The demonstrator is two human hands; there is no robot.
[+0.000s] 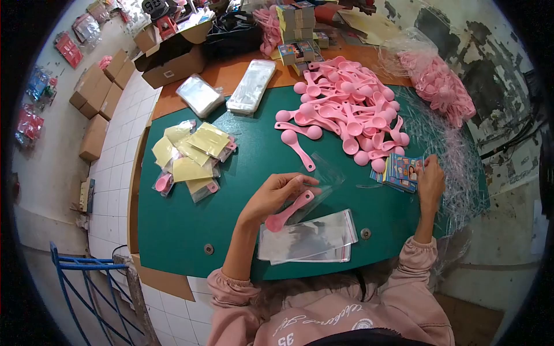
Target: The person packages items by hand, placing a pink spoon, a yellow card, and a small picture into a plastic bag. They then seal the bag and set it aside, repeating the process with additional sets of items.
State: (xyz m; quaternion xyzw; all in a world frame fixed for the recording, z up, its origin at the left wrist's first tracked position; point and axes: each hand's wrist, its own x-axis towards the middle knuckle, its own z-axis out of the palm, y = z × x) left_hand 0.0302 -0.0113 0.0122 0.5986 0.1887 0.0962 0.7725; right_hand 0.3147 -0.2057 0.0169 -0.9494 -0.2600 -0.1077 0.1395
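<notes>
My left hand [278, 193] is closed on a pink measuring spoon [291, 211] and a clear plastic bag [329, 177], its fingers bent around them. The spoon's bowl points down toward me. Just below lie flat clear bags [309, 237] with adhesive strips at their right ends. My right hand [431, 177] pinches the right edge of a colourful printed card [407, 168] at a small stack of similar cards. Beyond them spreads a large heap of pink spoons [346, 106], with one loose spoon [297, 150] at its near left side.
Filled packets [193, 153] with yellowish backs lie at the left of the green table [242, 173]. Behind are two stacks of clear bags [251, 86], an open cardboard box [173, 66] and bundled cards [296, 26]. Bagged pink spoons [435, 81] and crumpled plastic [456, 173] line the right.
</notes>
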